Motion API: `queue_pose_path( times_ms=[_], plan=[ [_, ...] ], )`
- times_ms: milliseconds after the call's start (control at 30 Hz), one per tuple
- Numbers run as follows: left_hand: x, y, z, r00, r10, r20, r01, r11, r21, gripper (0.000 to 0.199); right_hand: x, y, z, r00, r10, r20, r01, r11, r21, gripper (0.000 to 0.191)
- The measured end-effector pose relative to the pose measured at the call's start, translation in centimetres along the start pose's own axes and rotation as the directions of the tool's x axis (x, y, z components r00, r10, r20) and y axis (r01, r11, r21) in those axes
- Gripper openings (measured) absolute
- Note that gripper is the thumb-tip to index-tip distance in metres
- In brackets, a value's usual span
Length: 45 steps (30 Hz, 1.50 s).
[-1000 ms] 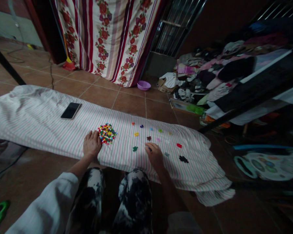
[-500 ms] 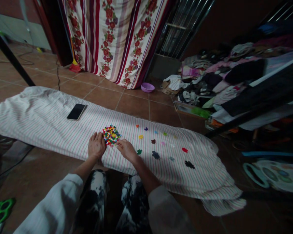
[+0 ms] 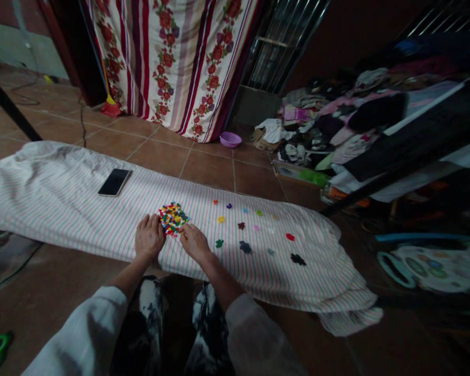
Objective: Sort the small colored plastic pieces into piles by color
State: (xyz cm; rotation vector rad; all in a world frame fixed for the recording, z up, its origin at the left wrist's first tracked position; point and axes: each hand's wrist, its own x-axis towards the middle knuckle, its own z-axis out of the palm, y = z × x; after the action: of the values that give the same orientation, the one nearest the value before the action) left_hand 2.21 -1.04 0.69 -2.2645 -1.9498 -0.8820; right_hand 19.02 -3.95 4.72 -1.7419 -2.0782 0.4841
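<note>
A person's two bare hands, seen from above, near each other but apart. The left hand [image 3: 149, 235] is palm down, its fingers side by side and pointing forward. The right hand [image 3: 195, 242] angles inward toward the left one, fingers bent; whether its fingertips pinch together is too small to tell. Both forearms slant forward from loose, pale sleeves [image 3: 82, 324], the right forearm [image 3: 225, 280] bare for longer. Two knees [image 3: 152, 297] show between the arms.
</note>
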Motion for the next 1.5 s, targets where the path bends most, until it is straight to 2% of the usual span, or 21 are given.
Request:
queue_pose_path(
  times_ms=[267, 467, 600, 733, 867, 1067, 1167, 1267, 1400, 1500],
  plan=[
    [0.1, 0.0, -0.3, 1.0, 0.011, 0.028, -0.011, 1.0, 0.012, 0.042, -0.5, 0.6, -0.3, 1.0, 0.011, -0.026, -0.011, 1.0, 0.017, 0.025],
    [0.1, 0.0, -0.4, 1.0, 0.015, 0.023, -0.015, 1.0, 0.018, 0.044, -0.7, 0.7, -1.4, 0.999, 0.025, -0.032, -0.023, 0.999, 0.047, 0.02],
    [0.1, -0.1, -0.3, 1.0, 0.025, 0.017, -0.025, 0.999, 0.02, 0.044, -0.7, 1.8, -2.5, 0.994, 0.068, -0.086, -0.06, 0.994, 0.092, 0.019],
    [0.0, -0.2, -0.1, 1.0, 0.025, 0.003, -0.025, 1.0, 0.011, 0.044, -0.8, 5.0, -3.8, 0.975, 0.117, -0.191, -0.089, 0.985, 0.148, 0.017],
    [0.0, -0.2, -0.1, 1.0, 0.021, 0.014, -0.021, 1.0, 0.002, 0.045, -1.3, 10.1, -5.3, 0.925, 0.209, -0.317, -0.145, 0.966, 0.215, 0.019],
    [0.0, -0.1, -0.2, 0.999, 0.023, 0.023, -0.025, 0.999, 0.048, 0.045, -2.2, 17.6, -9.3, 0.794, 0.452, -0.406, -0.392, 0.892, 0.226, 0.022],
    [0.0, -0.1, -0.2, 0.999, 0.042, 0.022, -0.043, 0.997, 0.065, 0.044, -2.4, 20.3, -11.5, 0.721, 0.526, -0.45, -0.518, 0.842, 0.155, 0.022],
    [0.0, -0.2, 0.0, 0.999, 0.042, 0.006, -0.042, 0.997, 0.065, 0.043, -2.6, 22.2, -12.8, 0.684, 0.554, -0.474, -0.599, 0.798, 0.07, 0.023],
    [0.0, -0.2, 0.2, 0.999, 0.037, -0.005, -0.037, 0.997, 0.063, 0.042, -2.3, 23.6, -13.3, 0.685, 0.547, -0.481, -0.627, 0.779, -0.006, 0.024],
    [0.0, -0.3, 0.3, 1.0, 0.028, 0.007, -0.029, 0.997, 0.068, 0.043, -1.8, 23.9, -13.2, 0.667, 0.586, -0.461, -0.673, 0.739, -0.036, 0.025]
  ],
)
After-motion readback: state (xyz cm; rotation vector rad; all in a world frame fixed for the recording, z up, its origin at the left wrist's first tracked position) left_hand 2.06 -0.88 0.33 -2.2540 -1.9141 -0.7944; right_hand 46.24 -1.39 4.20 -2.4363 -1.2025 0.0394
